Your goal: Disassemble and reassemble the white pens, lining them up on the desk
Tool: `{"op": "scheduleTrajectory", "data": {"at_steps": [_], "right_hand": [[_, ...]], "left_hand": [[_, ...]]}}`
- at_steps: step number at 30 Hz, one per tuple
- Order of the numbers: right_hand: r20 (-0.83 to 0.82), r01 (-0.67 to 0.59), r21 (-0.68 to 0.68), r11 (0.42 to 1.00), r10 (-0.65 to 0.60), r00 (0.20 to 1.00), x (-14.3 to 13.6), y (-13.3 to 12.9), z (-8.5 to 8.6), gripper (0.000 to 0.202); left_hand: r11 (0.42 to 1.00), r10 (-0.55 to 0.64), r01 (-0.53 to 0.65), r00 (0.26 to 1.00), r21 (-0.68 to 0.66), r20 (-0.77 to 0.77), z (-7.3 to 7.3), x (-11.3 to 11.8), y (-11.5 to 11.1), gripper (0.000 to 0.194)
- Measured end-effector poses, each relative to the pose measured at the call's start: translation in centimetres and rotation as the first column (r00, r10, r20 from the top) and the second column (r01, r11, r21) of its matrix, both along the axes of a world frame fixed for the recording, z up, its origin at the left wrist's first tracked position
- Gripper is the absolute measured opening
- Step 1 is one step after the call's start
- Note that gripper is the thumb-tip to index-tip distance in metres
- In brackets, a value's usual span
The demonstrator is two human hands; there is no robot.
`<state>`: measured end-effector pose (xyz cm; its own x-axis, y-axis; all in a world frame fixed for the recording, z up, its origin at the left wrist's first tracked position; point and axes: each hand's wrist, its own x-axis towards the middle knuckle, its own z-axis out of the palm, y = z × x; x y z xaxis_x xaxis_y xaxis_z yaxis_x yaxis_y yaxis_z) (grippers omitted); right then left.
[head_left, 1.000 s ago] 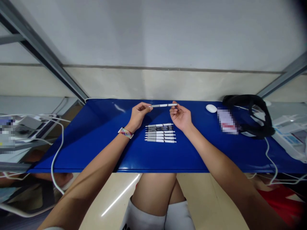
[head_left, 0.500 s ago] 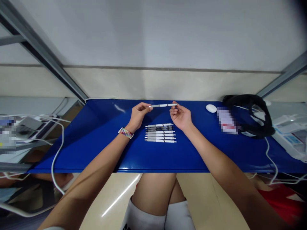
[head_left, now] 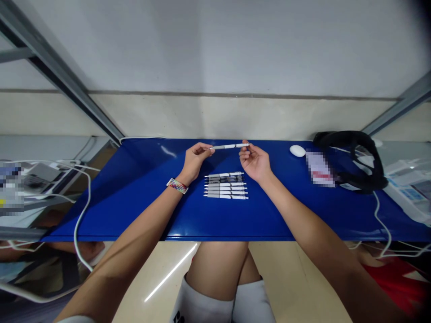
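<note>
A white and grey click pen (head_left: 230, 146) is stretched sideways between my two hands, above the far part of the blue table (head_left: 141, 202). My left hand (head_left: 195, 160), with a colourful band at its wrist, pinches the tip end between thumb and fingers. At the other end, the fingers and thumb of my right hand (head_left: 254, 162) close on the button end. Below them several similar pens (head_left: 225, 193) lie side by side in a row, tips to the left. One pen (head_left: 224, 179) among them has a darker barrel.
To the right lie a white oval mouse (head_left: 297, 151), a blurred-out flat item (head_left: 319, 168) and a black headband-like strap (head_left: 379, 168). White cables (head_left: 82, 211) hang at the left edge. Metal posts (head_left: 74, 85) frame the table, with a wall behind. Parts of other people show at both sides.
Almost nothing differs. Both hands still hold the pen by its ends, and the view has shifted very slightly.
</note>
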<state>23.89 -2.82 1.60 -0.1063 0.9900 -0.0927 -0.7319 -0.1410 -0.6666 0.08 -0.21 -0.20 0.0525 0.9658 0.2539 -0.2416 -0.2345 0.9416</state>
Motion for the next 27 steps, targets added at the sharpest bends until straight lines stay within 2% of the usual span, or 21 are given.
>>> {"op": "scheduleTrajectory", "data": {"at_steps": [7, 10, 13, 16, 19, 21, 24, 27], "right_hand": [[0.096, 0.029, 0.062, 0.998, -0.035, 0.995, 0.0, 0.0, -0.2, 0.023], [0.258, 0.033, 0.110, 0.993, -0.060, 0.964, -0.1, -0.1, -0.1, 0.035], [0.520, 0.039, 0.237, 0.971, -0.161, 0.839, -0.1, -0.2, -0.2, 0.034], [0.697, -0.053, 0.354, 0.934, -0.225, 0.681, 0.2, -0.3, -0.2, 0.029], [0.816, -0.214, 0.381, 0.900, -0.218, 0.535, 1.0, -0.5, 0.1, 0.019], [0.877, -0.299, 0.369, 0.880, -0.222, 0.427, 1.6, -0.8, 0.5, 0.013], [0.921, -0.393, 0.351, 0.850, -0.237, 0.310, 2.2, -1.1, 0.9, 0.008], [0.934, -0.445, 0.350, 0.825, -0.267, 0.239, 2.4, -1.2, 0.8, 0.009]], "left_hand": [[1.000, -0.002, 0.002, 1.000, 0.006, -0.030, 0.1, 0.1, -0.2, 0.022], [1.000, -0.007, 0.008, 0.999, 0.020, -0.034, 0.4, 0.0, -0.2, 0.021], [0.998, -0.038, 0.041, 0.997, 0.049, -0.069, 0.8, -0.2, -0.4, 0.020], [0.989, -0.080, 0.111, 0.959, 0.103, -0.271, 1.2, -0.3, -1.0, 0.017], [0.976, -0.078, 0.176, 0.837, 0.131, -0.542, 1.7, -0.4, -1.7, 0.016], [0.969, -0.071, 0.207, 0.757, 0.135, -0.649, 1.8, -0.4, -2.1, 0.018], [0.952, -0.051, 0.257, 0.673, 0.168, -0.738, 1.9, -0.4, -2.3, 0.015], [0.930, -0.033, 0.305, 0.626, 0.205, -0.779, 1.6, -0.6, -2.2, 0.013]]}}
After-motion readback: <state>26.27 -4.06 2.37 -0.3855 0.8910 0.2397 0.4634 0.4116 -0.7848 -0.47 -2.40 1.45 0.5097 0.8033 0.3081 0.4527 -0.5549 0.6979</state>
